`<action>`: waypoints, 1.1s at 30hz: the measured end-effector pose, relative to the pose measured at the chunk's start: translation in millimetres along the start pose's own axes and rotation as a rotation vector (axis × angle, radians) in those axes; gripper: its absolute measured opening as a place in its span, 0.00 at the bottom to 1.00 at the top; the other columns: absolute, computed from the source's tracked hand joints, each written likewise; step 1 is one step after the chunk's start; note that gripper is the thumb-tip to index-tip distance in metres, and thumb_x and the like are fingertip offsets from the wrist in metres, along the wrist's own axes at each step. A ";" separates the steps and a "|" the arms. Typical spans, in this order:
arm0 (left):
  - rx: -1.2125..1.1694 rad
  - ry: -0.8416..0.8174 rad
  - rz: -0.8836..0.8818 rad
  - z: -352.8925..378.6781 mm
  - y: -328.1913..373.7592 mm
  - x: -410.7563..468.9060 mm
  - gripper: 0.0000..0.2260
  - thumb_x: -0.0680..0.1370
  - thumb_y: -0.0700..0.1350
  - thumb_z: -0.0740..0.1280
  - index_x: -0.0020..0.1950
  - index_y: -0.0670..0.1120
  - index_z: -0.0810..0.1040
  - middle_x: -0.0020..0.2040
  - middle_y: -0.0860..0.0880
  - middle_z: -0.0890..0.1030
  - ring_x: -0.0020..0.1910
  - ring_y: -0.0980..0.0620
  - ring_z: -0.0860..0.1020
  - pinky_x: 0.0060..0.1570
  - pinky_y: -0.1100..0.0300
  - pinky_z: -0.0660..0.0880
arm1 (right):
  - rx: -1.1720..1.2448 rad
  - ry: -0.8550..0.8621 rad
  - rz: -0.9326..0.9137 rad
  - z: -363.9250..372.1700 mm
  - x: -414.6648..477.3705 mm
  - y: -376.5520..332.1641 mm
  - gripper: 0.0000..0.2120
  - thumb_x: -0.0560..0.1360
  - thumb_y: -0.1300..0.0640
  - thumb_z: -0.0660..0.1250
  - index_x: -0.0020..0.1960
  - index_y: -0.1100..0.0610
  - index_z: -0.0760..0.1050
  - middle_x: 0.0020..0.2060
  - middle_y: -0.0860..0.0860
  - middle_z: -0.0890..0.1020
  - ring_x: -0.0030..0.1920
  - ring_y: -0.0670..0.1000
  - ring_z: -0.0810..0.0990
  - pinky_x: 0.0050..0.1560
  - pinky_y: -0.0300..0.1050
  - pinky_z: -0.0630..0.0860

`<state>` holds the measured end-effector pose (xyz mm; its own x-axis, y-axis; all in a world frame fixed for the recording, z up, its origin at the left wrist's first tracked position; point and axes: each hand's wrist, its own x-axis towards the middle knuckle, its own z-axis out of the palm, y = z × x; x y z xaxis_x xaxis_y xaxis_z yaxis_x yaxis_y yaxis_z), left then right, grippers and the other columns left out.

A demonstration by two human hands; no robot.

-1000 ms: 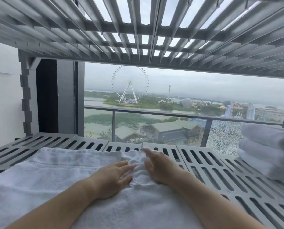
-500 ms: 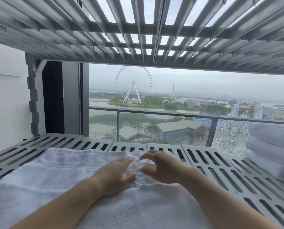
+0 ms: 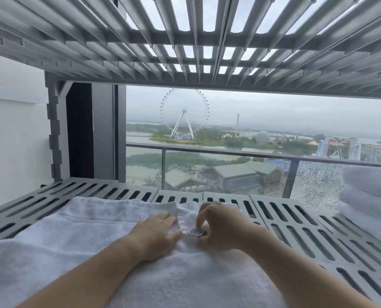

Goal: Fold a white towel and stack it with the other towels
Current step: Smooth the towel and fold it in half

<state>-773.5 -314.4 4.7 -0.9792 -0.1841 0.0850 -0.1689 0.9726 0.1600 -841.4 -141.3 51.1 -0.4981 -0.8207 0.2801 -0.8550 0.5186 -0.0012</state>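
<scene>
White terry under both hands. Right hand [image 3: 221, 227] curled, thumb and forefinger pinching a small printed tag [image 3: 195, 231] sewn to the white towel [image 3: 78, 238]. Left hand [image 3: 157, 237] just left of the tag, fingers flat and spread, pressing the cloth, gripping nothing. Bare forearms reach in from the near edge. Towel lies spread over the near left part of the grey slotted shelf [image 3: 296, 221], its far right corner bunched between the hands. Stack of folded white towels [image 3: 369, 205] sits on the same shelf at far right, well apart from the hands. Second slotted shelf [image 3: 185, 41] overhead. Beyond, a glass balcony railing [image 3: 229, 172] and a Ferris wheel [image 3: 184, 115].
</scene>
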 end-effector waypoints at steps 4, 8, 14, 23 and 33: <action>0.016 0.011 0.002 -1.2 1.6 -1.1 0.25 0.80 0.58 0.51 0.74 0.50 0.58 0.76 0.50 0.57 0.73 0.50 0.57 0.72 0.48 0.54 | -0.264 0.301 0.218 -1.9 2.9 17.1 0.09 0.74 0.53 0.65 0.52 0.52 0.78 0.53 0.50 0.74 0.55 0.52 0.72 0.52 0.51 0.65; 0.013 -0.009 -0.012 0.5 1.8 -1.7 0.25 0.80 0.58 0.50 0.75 0.51 0.55 0.77 0.50 0.54 0.75 0.51 0.53 0.73 0.47 0.50 | -0.381 0.276 0.377 7.4 2.4 30.8 0.12 0.73 0.57 0.68 0.55 0.57 0.74 0.57 0.54 0.69 0.56 0.54 0.69 0.54 0.49 0.71; 0.021 -0.019 -0.015 1.7 1.4 -1.7 0.26 0.80 0.59 0.49 0.76 0.51 0.53 0.77 0.50 0.52 0.75 0.52 0.50 0.73 0.47 0.48 | 0.111 0.069 0.042 26.8 5.2 27.0 0.14 0.78 0.53 0.60 0.63 0.51 0.74 0.57 0.52 0.74 0.57 0.54 0.75 0.59 0.46 0.72; -0.012 -0.043 -0.012 3.9 -3.1 1.5 0.27 0.79 0.62 0.47 0.76 0.53 0.51 0.77 0.51 0.50 0.76 0.52 0.48 0.73 0.45 0.47 | 0.169 -0.118 0.205 43.6 10.7 48.8 0.25 0.78 0.38 0.48 0.73 0.44 0.56 0.76 0.48 0.52 0.75 0.50 0.49 0.73 0.57 0.51; -0.064 -0.147 0.107 -21.3 -9.4 -23.3 0.26 0.79 0.61 0.51 0.75 0.53 0.56 0.77 0.52 0.55 0.74 0.54 0.54 0.73 0.54 0.50 | 0.367 0.035 0.062 14.6 -1.7 31.4 0.15 0.78 0.46 0.58 0.60 0.48 0.76 0.59 0.47 0.80 0.58 0.44 0.77 0.60 0.42 0.71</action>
<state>-746.7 -322.3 22.1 -0.9979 -0.0525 -0.0386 -0.0597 0.9736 0.2201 -869.5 -127.1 36.6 -0.5504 -0.7788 0.3010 -0.8216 0.4410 -0.3613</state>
